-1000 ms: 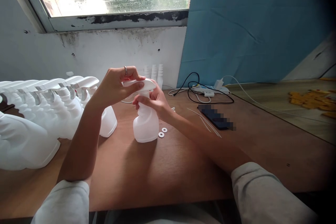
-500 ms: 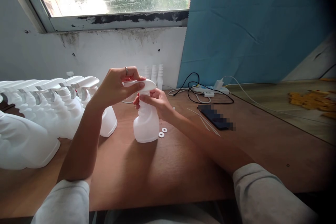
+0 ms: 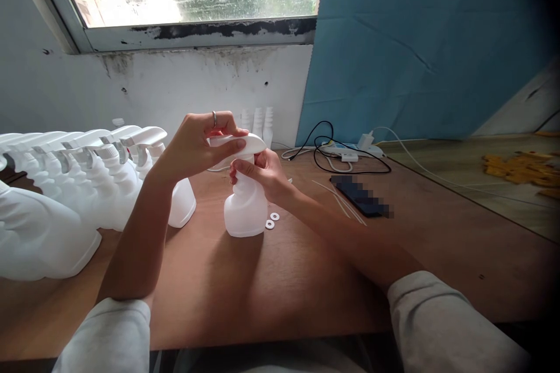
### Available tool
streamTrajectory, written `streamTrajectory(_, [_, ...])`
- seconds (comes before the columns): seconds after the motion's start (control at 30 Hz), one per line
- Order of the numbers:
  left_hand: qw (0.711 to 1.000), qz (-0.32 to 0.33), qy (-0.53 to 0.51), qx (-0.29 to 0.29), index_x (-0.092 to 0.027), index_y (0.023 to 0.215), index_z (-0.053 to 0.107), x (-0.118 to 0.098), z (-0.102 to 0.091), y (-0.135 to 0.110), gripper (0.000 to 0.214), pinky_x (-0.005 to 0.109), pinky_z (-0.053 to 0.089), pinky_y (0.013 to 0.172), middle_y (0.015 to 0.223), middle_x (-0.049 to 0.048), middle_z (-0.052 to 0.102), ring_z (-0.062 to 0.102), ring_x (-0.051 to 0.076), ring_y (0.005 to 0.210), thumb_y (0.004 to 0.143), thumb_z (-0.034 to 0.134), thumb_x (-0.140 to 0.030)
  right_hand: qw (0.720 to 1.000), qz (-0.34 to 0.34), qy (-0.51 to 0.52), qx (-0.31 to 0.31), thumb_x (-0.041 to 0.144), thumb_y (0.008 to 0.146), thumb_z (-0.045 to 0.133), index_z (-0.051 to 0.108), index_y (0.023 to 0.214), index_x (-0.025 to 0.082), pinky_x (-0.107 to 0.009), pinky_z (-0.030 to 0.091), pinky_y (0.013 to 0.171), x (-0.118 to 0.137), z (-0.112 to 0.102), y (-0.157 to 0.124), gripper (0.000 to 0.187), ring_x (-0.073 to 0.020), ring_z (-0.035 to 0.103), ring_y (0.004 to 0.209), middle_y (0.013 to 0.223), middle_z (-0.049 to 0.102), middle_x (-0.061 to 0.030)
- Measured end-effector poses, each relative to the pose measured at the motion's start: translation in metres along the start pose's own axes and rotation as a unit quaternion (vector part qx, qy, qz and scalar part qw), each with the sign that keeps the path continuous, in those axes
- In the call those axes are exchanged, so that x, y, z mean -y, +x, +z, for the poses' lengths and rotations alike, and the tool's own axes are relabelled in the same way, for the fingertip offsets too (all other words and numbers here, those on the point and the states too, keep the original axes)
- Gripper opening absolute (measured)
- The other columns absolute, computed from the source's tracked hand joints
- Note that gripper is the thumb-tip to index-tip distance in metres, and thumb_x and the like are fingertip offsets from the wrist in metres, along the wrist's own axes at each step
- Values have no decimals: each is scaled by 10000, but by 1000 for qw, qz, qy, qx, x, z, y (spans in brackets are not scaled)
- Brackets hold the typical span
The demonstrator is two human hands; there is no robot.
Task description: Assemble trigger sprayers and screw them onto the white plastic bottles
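A white, translucent spray bottle [image 3: 245, 213] stands upright on the brown table, with a white trigger spray head [image 3: 251, 144] on its top. My left hand [image 3: 207, 143], a ring on one finger, grips the spray head between thumb and fingers from the left. Around the bottle's neck, just under the head, my right hand [image 3: 265, 172] is closed. The fingers cover most of the neck and the collar. Two small white washers [image 3: 270, 224] lie on the table close to the bottle's right side.
Several white spray bottles [image 3: 109, 180] crowd the table's left side, one lying in front. Thin white tubes [image 3: 345, 204] and a dark phone-like slab [image 3: 361, 195] lie to the right. Behind are cables and a power strip [image 3: 350, 150]; more white bottles [image 3: 258, 122] stand by the wall.
The right hand's grip on the neck has shifted slightly, its fingers closing further round it. The left hand stays on the spray head, and the bottle stands in the same place.
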State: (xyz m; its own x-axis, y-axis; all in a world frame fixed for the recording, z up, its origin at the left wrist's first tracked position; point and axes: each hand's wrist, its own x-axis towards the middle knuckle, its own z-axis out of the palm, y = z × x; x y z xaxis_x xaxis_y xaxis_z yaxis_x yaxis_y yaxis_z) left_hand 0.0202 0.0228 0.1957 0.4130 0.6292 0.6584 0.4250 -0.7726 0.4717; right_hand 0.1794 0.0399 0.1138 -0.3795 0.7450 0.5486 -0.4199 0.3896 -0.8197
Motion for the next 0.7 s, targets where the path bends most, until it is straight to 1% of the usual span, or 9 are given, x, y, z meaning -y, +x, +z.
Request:
streamTrajectory(0.1, [1000, 1, -3, -4, -182, 726, 604, 0, 0, 0, 187, 290, 566, 787, 810, 24, 682, 692, 194, 910, 780, 695, -336, 999, 32, 17, 13, 367, 739, 778, 586, 915, 157, -266, 522, 538, 3, -2, 3, 335, -134, 604, 603, 700, 623, -9])
streamTrajectory(0.17, [1000, 8, -11, -6, -182, 729, 617, 2, 0, 0, 175, 290, 565, 785, 813, 23, 689, 692, 186, 895, 778, 703, -326, 996, 70, 36, 45, 354, 739, 773, 597, 887, 150, -264, 523, 549, 7, -5, 6, 308, -130, 605, 607, 716, 625, -14])
streamTrajectory(0.27, [999, 17, -33, 4, -186, 759, 647, 3, -1, 0, 174, 292, 565, 762, 871, 30, 703, 687, 177, 878, 771, 722, -342, 986, 131, 36, 100, 334, 743, 755, 634, 870, 134, -249, 527, 565, 14, -11, 8, 266, -122, 607, 644, 810, 644, -40])
streamTrajectory(0.4, [997, 7, -60, 43, -197, 855, 694, -1, -7, 0, 217, 294, 558, 692, 895, 40, 716, 676, 159, 810, 817, 691, -411, 973, 186, 27, 137, 307, 728, 761, 654, 996, 156, -233, 547, 606, 24, -17, 7, 326, -128, 625, 697, 809, 641, -23])
streamTrajectory(0.47, [997, 15, -80, 11, -199, 911, 705, -5, -12, 1, 257, 303, 554, 722, 882, 31, 715, 667, 145, 809, 862, 644, -443, 969, 195, 23, 149, 311, 744, 752, 647, 1042, 163, -229, 545, 626, 30, -16, 5, 349, -125, 619, 706, 786, 623, -13])
streamTrajectory(0.57, [989, 36, -106, -92, -182, 916, 702, -7, -20, 1, 298, 320, 548, 751, 828, 4, 703, 652, 127, 779, 900, 601, -462, 965, 213, -23, 149, 367, 785, 727, 641, 1012, 159, -219, 516, 600, 38, -13, 0, 320, -117, 596, 687, 778, 597, -13])
streamTrajectory(0.6, [987, 37, -108, -112, -176, 906, 701, -7, -23, 1, 300, 326, 547, 743, 803, -1, 697, 649, 125, 761, 904, 598, -458, 965, 215, -42, 143, 385, 792, 722, 639, 989, 159, -217, 506, 594, 40, -12, -2, 311, -116, 591, 684, 775, 590, -13])
streamTrajectory(0.63, [986, 36, -108, -120, -175, 902, 701, -7, -25, 1, 295, 331, 546, 736, 788, -2, 693, 648, 127, 749, 906, 598, -451, 966, 211, -57, 136, 395, 796, 719, 635, 977, 162, -216, 501, 596, 42, -10, -3, 307, -116, 589, 688, 776, 587, -12])
streamTrajectory(0.7, [988, 33, -101, -112, -188, 914, 704, -7, -28, -1, 272, 339, 544, 736, 788, 3, 694, 653, 133, 748, 911, 596, -436, 968, 196, -69, 138, 403, 805, 708, 632, 995, 173, -212, 492, 603, 44, -7, -5, 308, -116, 589, 702, 781, 585, -8])
